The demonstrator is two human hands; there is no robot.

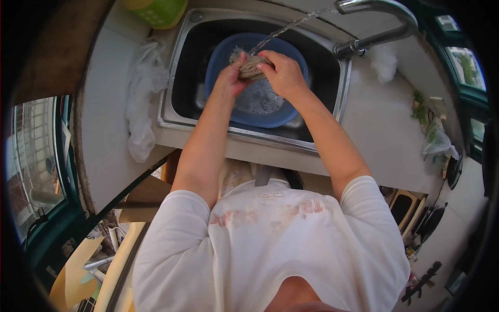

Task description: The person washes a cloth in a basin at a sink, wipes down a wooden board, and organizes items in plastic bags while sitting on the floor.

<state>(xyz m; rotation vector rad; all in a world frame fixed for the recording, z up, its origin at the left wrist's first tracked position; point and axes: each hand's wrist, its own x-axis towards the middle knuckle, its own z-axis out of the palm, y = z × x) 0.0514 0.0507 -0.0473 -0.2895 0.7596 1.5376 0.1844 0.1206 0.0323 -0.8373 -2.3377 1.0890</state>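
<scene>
Both of my hands hold a wet, bunched grey-beige cloth (253, 68) above a blue plastic basin (218, 50). My left hand (233, 76) grips its left end with the thumb on top. On the other end, my right hand (285, 74) closes its fingers and thumb round the fabric. A stream of water (288, 27) runs from the curved metal faucet (380, 23) and strikes at the cloth, splashing near my left thumb. Soapy water with bubbles (261, 99) lies in the basin, which sits inside a stainless steel sink (327, 85).
On the counter left of the sink lies a crumpled clear plastic bag (144, 97). A green-and-yellow container (161, 11) stands at the back left. White plastic (384, 62) lies behind the faucet base. Leafy greens (419, 109) and a bag (436, 136) are along the right wall.
</scene>
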